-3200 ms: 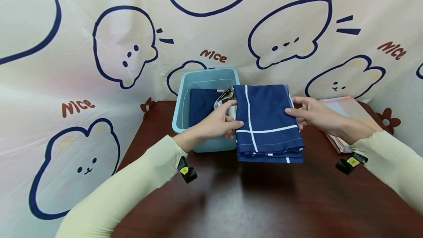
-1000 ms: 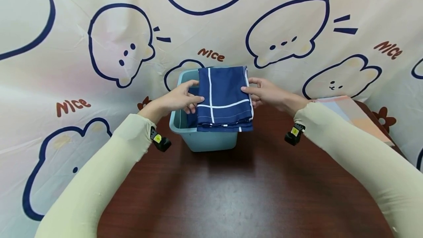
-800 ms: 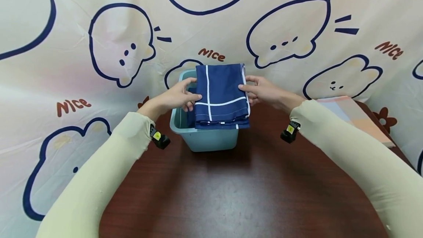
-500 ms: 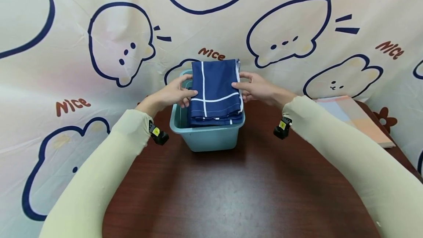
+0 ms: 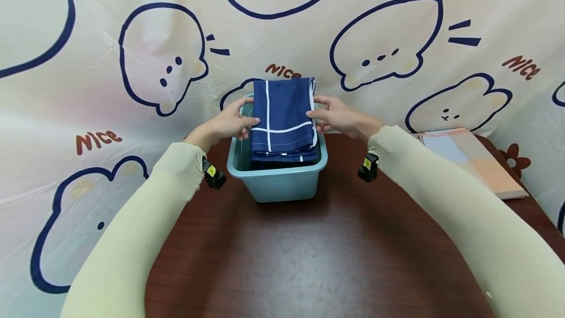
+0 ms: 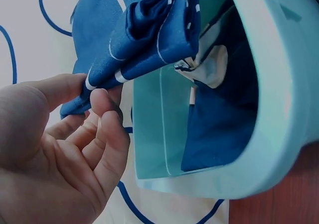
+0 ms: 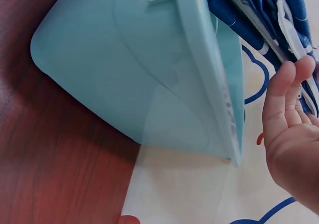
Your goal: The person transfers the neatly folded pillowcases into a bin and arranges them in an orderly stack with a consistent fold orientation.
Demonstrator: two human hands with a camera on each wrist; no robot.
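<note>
Cloth (image 5: 284,107), edges pinched by both hands (image 5: 226,122) (image 5: 342,116), hangs above open bin (image 5: 284,186).

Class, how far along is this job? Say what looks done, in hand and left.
Done: a dark blue cloth lies inside the light blue bin. In hand: the left hand and right hand hold a folded navy cloth with white lines above the bin, not yet let go. Still to do, it seems: lowering that cloth in, and perhaps the pastel checked item at right.
</note>
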